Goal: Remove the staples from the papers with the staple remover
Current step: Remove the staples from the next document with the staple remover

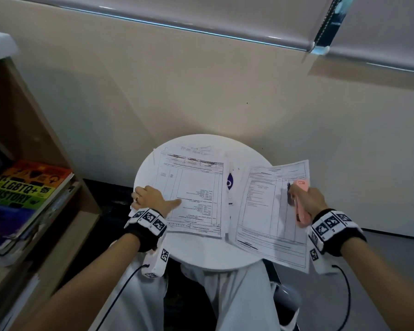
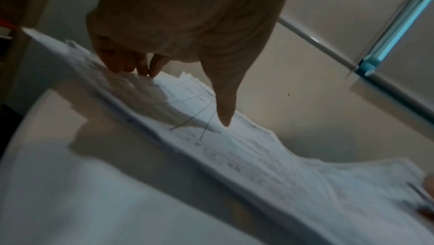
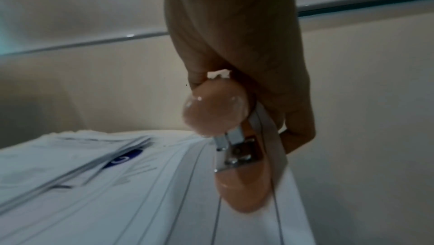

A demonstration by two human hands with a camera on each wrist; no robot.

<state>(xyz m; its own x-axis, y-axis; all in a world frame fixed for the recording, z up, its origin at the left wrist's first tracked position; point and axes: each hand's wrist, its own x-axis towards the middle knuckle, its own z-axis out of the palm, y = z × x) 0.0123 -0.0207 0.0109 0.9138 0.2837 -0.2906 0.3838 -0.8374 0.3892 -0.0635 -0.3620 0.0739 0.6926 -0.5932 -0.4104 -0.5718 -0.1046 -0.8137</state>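
On the left half of a small round white table [image 1: 201, 254] lies a stack of printed papers [image 1: 194, 194]. My left hand [image 1: 151, 197] rests on the stack's near left edge, thumb straight on the top sheet. In the left wrist view the fingertips [image 2: 122, 67] and thumb touch the top of the stack [image 2: 258, 156]. My right hand [image 1: 313, 199] grips a pink staple remover [image 1: 300, 201] over the right edge of a second set of papers [image 1: 263, 211], which overhangs the table. The right wrist view shows its metal jaws at the papers' [image 3: 140, 193] edge, pink staple remover [image 3: 211, 111] in hand [image 3: 246, 63].
A sheet with a blue print [image 1: 229, 182] peeks out between the two paper piles. A wooden shelf with books [image 1: 26, 187] stands close on the left. The wall runs right behind the table. My legs [image 1: 225, 295] are under the table's front.
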